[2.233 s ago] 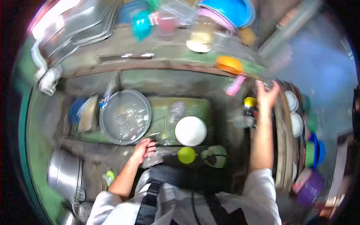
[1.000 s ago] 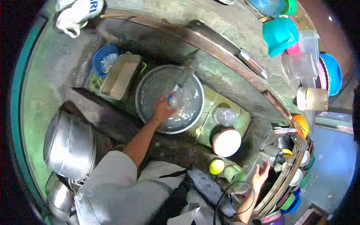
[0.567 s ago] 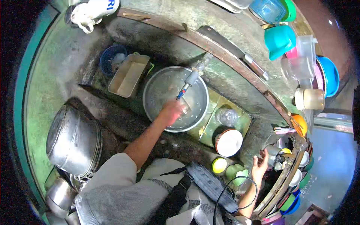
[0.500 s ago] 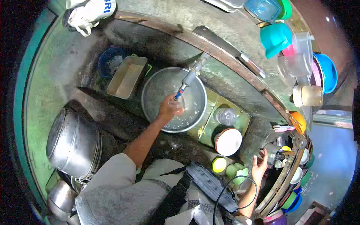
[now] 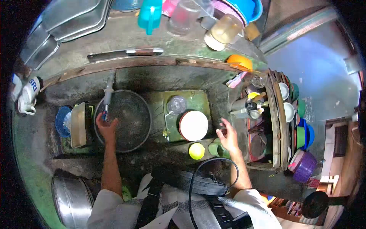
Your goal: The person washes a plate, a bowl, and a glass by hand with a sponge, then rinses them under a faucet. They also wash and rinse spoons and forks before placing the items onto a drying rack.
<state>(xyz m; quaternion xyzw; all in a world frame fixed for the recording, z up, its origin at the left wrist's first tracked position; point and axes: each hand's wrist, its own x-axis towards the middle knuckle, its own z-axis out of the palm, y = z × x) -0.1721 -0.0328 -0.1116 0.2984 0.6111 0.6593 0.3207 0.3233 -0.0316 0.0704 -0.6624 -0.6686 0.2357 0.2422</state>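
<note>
At the faucet tip over the round metal basin (image 5: 148, 126), my left hand (image 5: 107, 128) has its fingers around or against the spout (image 5: 107, 97); whether it grips is hard to tell. My right hand (image 5: 227, 138) is raised with thumb and forefinger apart. It hovers above green cups (image 5: 218, 149), right of a stack of white bowls (image 5: 193, 126). Something clear or dark may be near its fingertips, too unclear to name. A clear plastic container (image 5: 177, 105) stands behind the bowls, and a yellow-green cup (image 5: 197, 151) in front of them.
A beige rectangular tub (image 5: 78, 126) and a blue basket (image 5: 63, 121) lie left of the basin. On the ledge are a knife (image 5: 145, 51), a teal jug (image 5: 150, 15) and a jar (image 5: 224, 32). At right stands a dish rack (image 5: 280, 126); lower left, a large pot (image 5: 72, 200).
The view has swung to the right. My left hand has moved from over the middle of the basin to its left side at the faucet. My right hand is still raised.
</note>
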